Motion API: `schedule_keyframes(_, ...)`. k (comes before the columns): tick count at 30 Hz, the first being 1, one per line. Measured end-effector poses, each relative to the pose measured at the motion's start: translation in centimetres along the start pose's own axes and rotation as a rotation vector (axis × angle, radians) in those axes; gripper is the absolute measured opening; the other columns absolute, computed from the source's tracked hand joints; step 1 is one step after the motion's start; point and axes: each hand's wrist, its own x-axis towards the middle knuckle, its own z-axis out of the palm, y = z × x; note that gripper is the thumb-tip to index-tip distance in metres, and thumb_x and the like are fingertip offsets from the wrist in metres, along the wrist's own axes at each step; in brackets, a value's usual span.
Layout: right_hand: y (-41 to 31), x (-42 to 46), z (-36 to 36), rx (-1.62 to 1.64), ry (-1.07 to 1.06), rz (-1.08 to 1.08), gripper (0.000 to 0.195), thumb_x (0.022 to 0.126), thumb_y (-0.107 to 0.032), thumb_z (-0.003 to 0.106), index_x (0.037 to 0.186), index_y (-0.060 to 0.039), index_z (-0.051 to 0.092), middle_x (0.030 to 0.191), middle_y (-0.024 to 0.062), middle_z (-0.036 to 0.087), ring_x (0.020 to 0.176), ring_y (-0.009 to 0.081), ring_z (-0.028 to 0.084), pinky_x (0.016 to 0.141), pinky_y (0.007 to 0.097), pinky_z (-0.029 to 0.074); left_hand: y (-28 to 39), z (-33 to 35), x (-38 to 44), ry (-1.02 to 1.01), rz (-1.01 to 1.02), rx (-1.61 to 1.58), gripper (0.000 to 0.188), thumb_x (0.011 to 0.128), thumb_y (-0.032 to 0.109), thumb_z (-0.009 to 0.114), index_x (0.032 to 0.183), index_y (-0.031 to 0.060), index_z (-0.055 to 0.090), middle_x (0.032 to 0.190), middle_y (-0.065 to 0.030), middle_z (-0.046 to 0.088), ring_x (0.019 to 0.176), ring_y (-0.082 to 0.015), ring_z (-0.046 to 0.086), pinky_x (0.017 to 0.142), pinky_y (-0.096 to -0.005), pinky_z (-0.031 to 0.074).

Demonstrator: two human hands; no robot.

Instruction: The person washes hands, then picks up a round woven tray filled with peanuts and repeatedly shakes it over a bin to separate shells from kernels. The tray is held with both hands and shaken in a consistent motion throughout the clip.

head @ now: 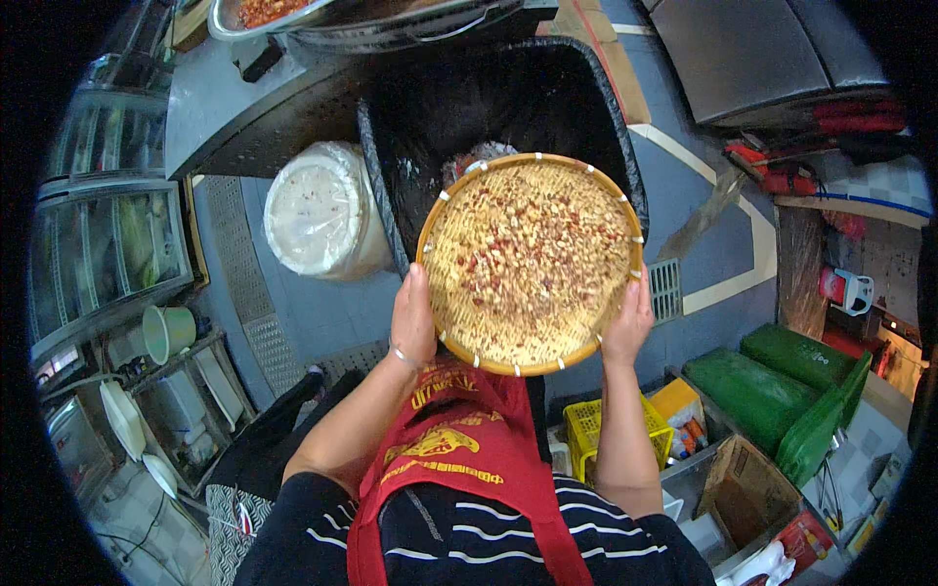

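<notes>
A round woven bamboo tray (538, 351) is held in front of me by its rim. My left hand (415, 315) grips its lower left edge, thumb along the rim. On the opposite side my right hand (628, 319) holds the lower right edge. Small pale and reddish pieces (535, 249), like chopped nuts with bits of skin, are spread over the weave and look blurred. Beneath the tray's far part gapes a large bin lined with a black bag (506, 88). Some refuse (476, 157) shows inside it.
A plastic-covered white bucket (311, 212) stands left of the bin. A metal worktop (220, 95) carries a bowl of red food (271, 11) beyond. Right are a yellow crate (586, 432), green lidded bins (755, 388) and a cardboard box (747, 483). A floor drain grate (665, 289) lies nearby.
</notes>
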Motion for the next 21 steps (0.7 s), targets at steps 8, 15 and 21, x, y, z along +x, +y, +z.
schedule_keyframes(8,0.2,0.8,0.2,-0.013,0.015,0.107,0.050,0.107,-0.027,0.043,0.145,0.0052,0.043,0.135,0.0141,0.058,0.118,0.0208,0.057,0.099,0.0335,0.045,0.2,0.6,1.0,-0.042,-0.134,0.023,0.066,0.106,0.052,0.037,0.138,-0.0041,0.049,0.128,-0.0113,0.060,0.115,-0.0193,0.057,0.101,-0.0333,0.043)
schedule_keyframes(15,1.5,0.6,-1.1,0.058,-0.056,0.065,0.046,0.108,-0.021,0.041,0.147,0.0037,0.042,0.136,0.0126,0.057,0.118,0.0178,0.057,0.100,0.0318,0.045,-1.5,0.1,2.0,-0.169,-0.173,-0.240,0.072,0.104,0.059,0.036,0.139,-0.0034,0.048,0.132,-0.0120,0.060,0.114,-0.0194,0.060,0.100,-0.0345,0.046)
schedule_keyframes(21,-0.7,0.8,-0.2,0.103,0.024,-0.124,0.048,0.108,-0.019,0.040,0.148,0.0073,0.037,0.139,0.0134,0.055,0.123,0.0183,0.054,0.104,0.0326,0.043,-0.2,1.0,0.9,-0.052,0.000,-0.254,0.072,0.104,0.059,0.037,0.137,-0.0040,0.049,0.130,-0.0133,0.060,0.115,-0.0203,0.060,0.099,-0.0349,0.047)
